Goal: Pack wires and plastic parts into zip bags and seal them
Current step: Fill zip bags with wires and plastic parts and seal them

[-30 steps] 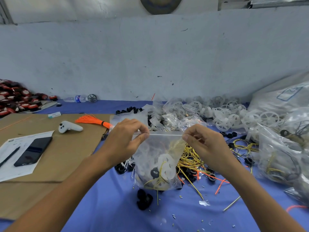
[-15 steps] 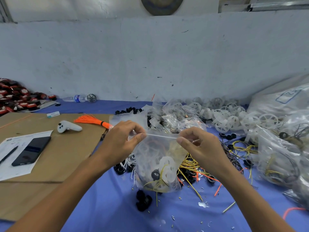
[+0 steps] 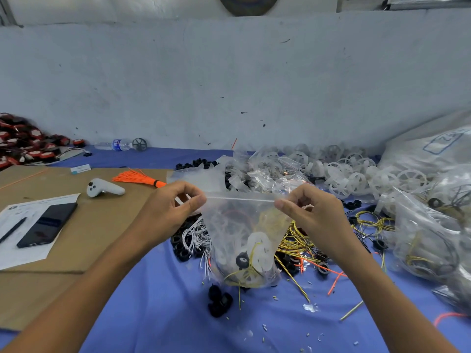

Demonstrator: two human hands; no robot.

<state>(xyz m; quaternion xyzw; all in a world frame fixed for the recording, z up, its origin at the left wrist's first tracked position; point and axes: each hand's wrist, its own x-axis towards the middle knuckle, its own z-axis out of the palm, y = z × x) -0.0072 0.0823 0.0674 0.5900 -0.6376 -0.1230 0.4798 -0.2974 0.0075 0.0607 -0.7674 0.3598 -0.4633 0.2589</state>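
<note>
A clear zip bag [image 3: 242,240] hangs upright over the blue cloth, its bottom resting on the cloth. Inside it lie a white plastic wheel, a black part and yellow wire. My left hand [image 3: 168,212] pinches the left end of the bag's zip strip between thumb and forefinger. My right hand [image 3: 313,215] pinches the right end the same way. The strip is stretched straight between them. Behind the bag lie loose yellow wires [image 3: 298,240], white wires [image 3: 198,238] and black parts [image 3: 219,300].
Filled zip bags [image 3: 267,171] and white plastic wheels [image 3: 356,174] pile up at the back. Large bags of parts [image 3: 430,235] crowd the right. On the cardboard [image 3: 84,238] at left lie a phone [image 3: 47,224], a white controller [image 3: 103,188] and orange wires [image 3: 137,178].
My hands have moved slightly apart along the bag's top, drawing the zip strip taut and straight. The bag hangs in the same spot.
</note>
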